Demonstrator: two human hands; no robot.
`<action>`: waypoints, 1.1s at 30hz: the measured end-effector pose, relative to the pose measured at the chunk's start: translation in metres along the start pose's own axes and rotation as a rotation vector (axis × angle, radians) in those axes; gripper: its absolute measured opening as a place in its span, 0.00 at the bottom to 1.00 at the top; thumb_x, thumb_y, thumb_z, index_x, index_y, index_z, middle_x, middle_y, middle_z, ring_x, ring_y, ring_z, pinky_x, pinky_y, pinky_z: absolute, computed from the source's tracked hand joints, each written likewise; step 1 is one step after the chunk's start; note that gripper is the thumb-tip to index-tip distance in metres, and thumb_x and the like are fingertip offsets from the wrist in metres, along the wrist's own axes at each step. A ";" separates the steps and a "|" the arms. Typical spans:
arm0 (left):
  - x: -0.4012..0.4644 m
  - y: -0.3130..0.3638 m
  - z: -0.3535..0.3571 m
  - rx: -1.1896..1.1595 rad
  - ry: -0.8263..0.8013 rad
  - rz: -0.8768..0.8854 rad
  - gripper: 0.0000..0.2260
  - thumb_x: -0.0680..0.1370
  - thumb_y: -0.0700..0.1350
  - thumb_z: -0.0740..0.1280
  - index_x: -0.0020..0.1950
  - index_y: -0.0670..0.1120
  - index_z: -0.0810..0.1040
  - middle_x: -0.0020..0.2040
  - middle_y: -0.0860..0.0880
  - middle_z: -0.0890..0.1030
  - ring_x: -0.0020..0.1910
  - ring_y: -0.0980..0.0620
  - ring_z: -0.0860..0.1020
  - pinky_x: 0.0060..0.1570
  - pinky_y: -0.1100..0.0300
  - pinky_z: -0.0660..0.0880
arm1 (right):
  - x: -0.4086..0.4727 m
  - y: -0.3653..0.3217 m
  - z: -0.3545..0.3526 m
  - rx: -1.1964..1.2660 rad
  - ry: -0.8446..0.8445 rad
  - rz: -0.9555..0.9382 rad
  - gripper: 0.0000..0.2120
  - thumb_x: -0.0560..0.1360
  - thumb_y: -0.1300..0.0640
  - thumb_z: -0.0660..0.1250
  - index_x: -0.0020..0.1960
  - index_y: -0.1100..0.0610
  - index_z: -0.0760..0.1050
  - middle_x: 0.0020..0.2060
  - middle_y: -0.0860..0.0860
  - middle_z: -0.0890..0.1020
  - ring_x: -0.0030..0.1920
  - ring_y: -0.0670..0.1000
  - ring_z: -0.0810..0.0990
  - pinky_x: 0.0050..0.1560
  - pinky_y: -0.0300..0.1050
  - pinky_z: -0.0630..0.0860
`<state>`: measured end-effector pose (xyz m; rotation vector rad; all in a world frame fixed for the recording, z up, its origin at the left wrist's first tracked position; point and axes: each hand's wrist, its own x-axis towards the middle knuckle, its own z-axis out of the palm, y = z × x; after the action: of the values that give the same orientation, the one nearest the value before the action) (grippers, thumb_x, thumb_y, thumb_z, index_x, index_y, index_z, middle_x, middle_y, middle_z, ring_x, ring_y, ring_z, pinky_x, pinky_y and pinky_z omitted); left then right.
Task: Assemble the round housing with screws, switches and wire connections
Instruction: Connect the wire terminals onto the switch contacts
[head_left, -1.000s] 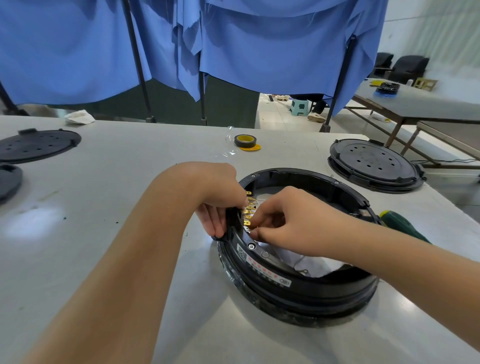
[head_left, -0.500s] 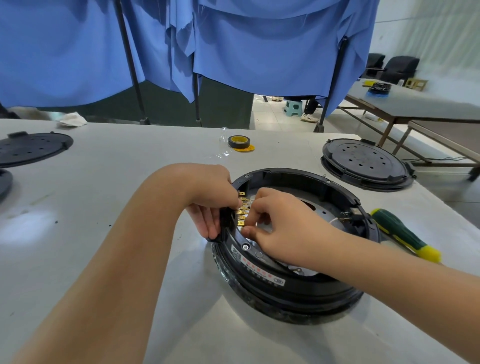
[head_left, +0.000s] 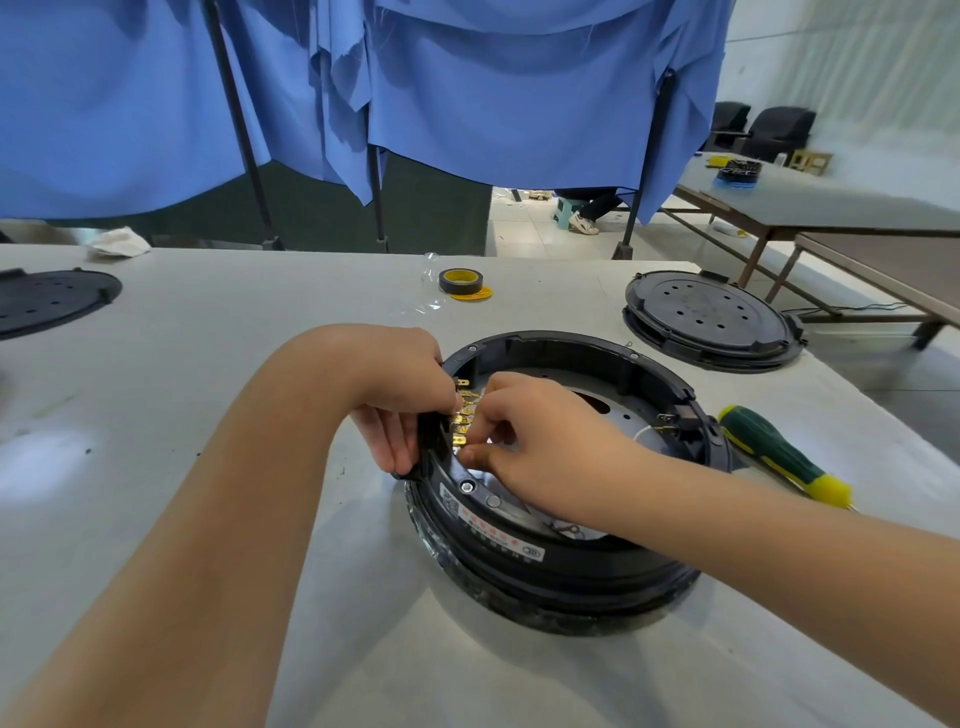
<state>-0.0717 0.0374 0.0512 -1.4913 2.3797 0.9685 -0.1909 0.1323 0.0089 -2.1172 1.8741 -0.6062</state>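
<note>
The round black housing (head_left: 597, 566) lies open side up on the white table (head_left: 218, 374). A switch block with several brass terminals (head_left: 464, 415) sits in its left wall. My left hand (head_left: 405, 395) grips that wall from outside, thumb on top by the terminals, fingers curled down the outer side. My right hand (head_left: 540, 447) reaches inside the housing, and its fingertips pinch at the lower terminals. What it pinches is hidden by the fingers. A white wire (head_left: 647, 434) runs to a second switch (head_left: 680, 423) on the right wall.
A green and yellow screwdriver (head_left: 779, 454) lies right of the housing. A black round lid (head_left: 709, 319) sits at the back right, another lid (head_left: 49, 301) at the far left. A tape roll (head_left: 461, 281) lies behind the housing. Blue cloth hangs beyond the table.
The view has shifted slightly, bringing the screwdriver fully into sight. My right hand's fingers have moved a little along the terminals. My left hand keeps its grip on the housing wall.
</note>
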 end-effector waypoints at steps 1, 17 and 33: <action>0.000 0.000 0.000 -0.001 0.000 -0.002 0.14 0.81 0.42 0.60 0.62 0.34 0.71 0.26 0.40 0.81 0.25 0.45 0.82 0.23 0.61 0.76 | 0.000 0.000 0.000 0.003 0.002 0.000 0.08 0.73 0.52 0.70 0.37 0.48 0.73 0.36 0.44 0.69 0.40 0.46 0.70 0.43 0.44 0.69; 0.000 -0.003 -0.001 -0.001 0.026 -0.002 0.14 0.80 0.45 0.61 0.64 0.40 0.70 0.24 0.44 0.80 0.21 0.50 0.79 0.22 0.63 0.75 | -0.003 0.007 -0.013 0.024 0.045 -0.031 0.09 0.69 0.48 0.74 0.47 0.49 0.83 0.41 0.43 0.73 0.41 0.45 0.75 0.45 0.42 0.73; 0.041 0.005 0.035 0.001 0.592 0.181 0.17 0.83 0.52 0.54 0.60 0.44 0.76 0.57 0.44 0.79 0.55 0.45 0.76 0.55 0.52 0.73 | 0.058 0.173 -0.065 0.062 0.138 0.570 0.19 0.77 0.62 0.65 0.67 0.57 0.71 0.65 0.58 0.74 0.56 0.56 0.78 0.54 0.45 0.74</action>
<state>-0.1028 0.0296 0.0069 -1.7806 2.9553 0.6082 -0.3689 0.0564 -0.0032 -1.4212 2.3523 -0.6667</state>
